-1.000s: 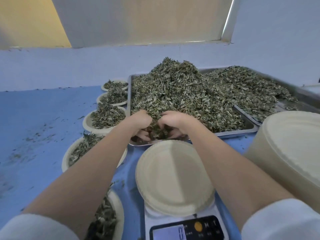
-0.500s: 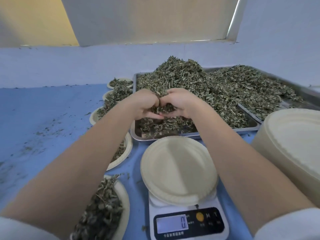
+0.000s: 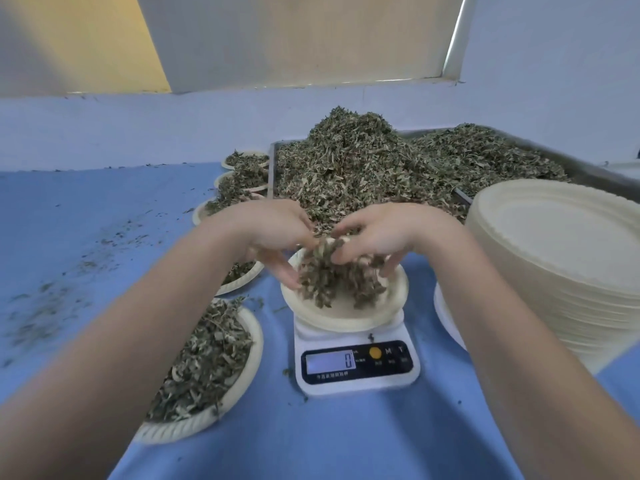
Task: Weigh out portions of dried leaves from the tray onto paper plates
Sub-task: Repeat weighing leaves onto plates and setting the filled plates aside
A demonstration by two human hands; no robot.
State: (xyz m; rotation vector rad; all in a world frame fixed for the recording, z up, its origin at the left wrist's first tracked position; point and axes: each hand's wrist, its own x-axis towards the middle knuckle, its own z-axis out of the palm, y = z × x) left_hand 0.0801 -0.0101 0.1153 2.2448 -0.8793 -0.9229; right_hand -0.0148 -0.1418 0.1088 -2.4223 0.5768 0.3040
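Note:
A white digital scale point(image 3: 356, 367) stands on the blue table, its display reading 0. A paper plate point(image 3: 341, 315) sits on it. Both of my hands hover over that plate with fingers spread. My left hand point(image 3: 277, 233) and my right hand point(image 3: 377, 233) face each other, and a clump of dried leaves point(image 3: 334, 280) drops from between them onto the plate. Behind stands a metal tray point(image 3: 273, 157) heaped with dried leaves point(image 3: 349, 161).
A tall stack of paper plates point(image 3: 561, 258) rises at the right. Several filled plates line the left of the tray, the nearest one point(image 3: 207, 362) by my left forearm. A second tray of leaves point(image 3: 485, 154) lies behind right. Leaf crumbs dot the blue table point(image 3: 86, 237).
My hands lifted a double handful of leaves out of the tray, carried it back over the scale plate and spread their fingers. The leaves are falling onto the plate.

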